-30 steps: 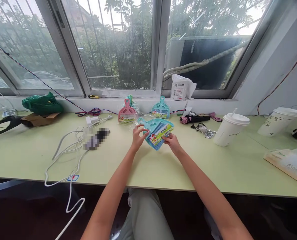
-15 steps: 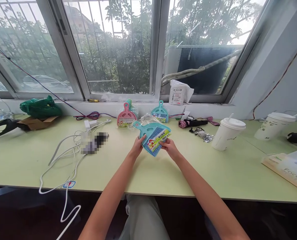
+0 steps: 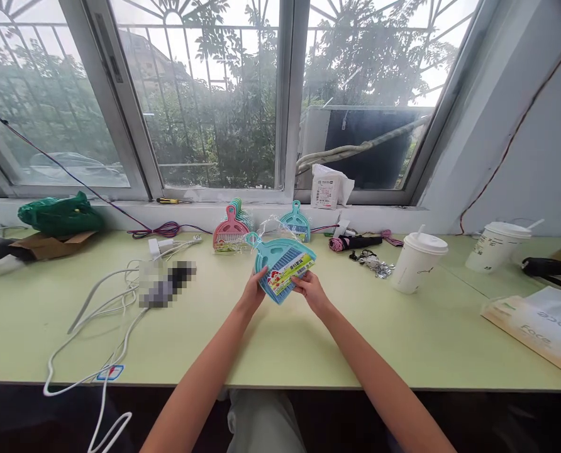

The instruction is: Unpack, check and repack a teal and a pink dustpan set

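Now framed from both sides, a turquoise dustpan (image 3: 263, 251) tilts between my hands in front of me, its ring-ended handle pointing up and to the left. A second ago my left hand (image 3: 253, 293) was curled over its upper left; it has since settled lower along the left edge, closed with the thumb in front. My right hand (image 3: 310, 292) keeps its pinch at the lower right, thumb and fingers closed on the edge by the label (image 3: 290, 278). Held at two sides, the set looks steadier, its printed face turned my way. Whether its lowest corner touches the table (image 3: 379, 358) is hard to tell from this angle.

Smooth, moulded plastic forms the fan-shaped pan; straight blue bristles (image 3: 285, 259) show around the glossy yellow-green label, and crinkled clear film (image 3: 272, 225) flares above the rim. Just behind, a pink dustpan (image 3: 231, 228) fronts an upright row of green ones, and another turquoise set (image 3: 296, 218) stands alone near the wall. Farther out lie a rolled, dark fabric bundle (image 3: 356, 242), a lidded paper cup (image 3: 417, 267) at right, and loose white cables (image 3: 80, 314) at left, below a creased green bag (image 3: 61, 214).
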`<state>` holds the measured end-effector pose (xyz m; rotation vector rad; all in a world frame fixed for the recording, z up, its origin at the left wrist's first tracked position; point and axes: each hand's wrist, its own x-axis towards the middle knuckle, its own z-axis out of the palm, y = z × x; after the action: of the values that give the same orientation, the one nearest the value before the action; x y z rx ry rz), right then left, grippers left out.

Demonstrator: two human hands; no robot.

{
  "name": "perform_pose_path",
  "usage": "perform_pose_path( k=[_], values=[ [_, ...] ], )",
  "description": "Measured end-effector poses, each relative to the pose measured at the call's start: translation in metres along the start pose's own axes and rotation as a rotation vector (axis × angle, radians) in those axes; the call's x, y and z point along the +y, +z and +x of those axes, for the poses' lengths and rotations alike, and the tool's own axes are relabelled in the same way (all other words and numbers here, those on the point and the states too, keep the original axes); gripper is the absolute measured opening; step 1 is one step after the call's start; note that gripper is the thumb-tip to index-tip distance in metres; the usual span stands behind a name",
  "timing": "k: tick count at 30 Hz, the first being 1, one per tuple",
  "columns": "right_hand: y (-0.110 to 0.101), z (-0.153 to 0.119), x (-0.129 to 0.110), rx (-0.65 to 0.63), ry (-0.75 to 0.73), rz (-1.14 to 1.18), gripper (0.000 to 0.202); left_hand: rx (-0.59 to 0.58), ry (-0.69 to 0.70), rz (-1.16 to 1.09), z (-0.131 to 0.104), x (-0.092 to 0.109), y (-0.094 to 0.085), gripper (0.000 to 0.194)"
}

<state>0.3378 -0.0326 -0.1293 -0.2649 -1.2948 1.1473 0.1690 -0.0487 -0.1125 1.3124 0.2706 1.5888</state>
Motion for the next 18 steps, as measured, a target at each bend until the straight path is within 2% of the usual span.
perform_pose_path(
  k=[3,5,9,12,14,16,18],
  values=[
    [-0.001,0.000,-0.002,-0.065,0.039,-0.026,0.040,0.049,0.007,-0.032,0.000,0.001,-0.002,0.047],
    [-0.002,0.000,-0.005,-0.065,0.025,-0.018,0.038,0.016,-0.041,-0.009,-0.002,-0.002,-0.001,0.042],
    [-0.001,0.000,-0.009,0.096,-0.115,0.095,0.039,-0.144,-0.163,0.055,-0.006,-0.015,0.009,0.039],
    [0.001,-0.001,-0.010,0.172,-0.138,0.132,0.041,-0.222,-0.132,0.059,-0.006,-0.024,0.016,0.044],
    [0.003,-0.002,-0.007,0.156,-0.105,0.116,0.040,-0.192,-0.025,0.071,-0.003,-0.027,0.017,0.050],
    [0.005,-0.002,-0.004,0.124,-0.075,0.100,0.039,-0.080,0.059,0.100,0.000,-0.028,0.016,0.057],
    [0.005,-0.001,-0.001,0.124,-0.070,0.097,0.037,0.015,0.079,0.120,0.001,-0.029,0.014,0.060]
  ],
)
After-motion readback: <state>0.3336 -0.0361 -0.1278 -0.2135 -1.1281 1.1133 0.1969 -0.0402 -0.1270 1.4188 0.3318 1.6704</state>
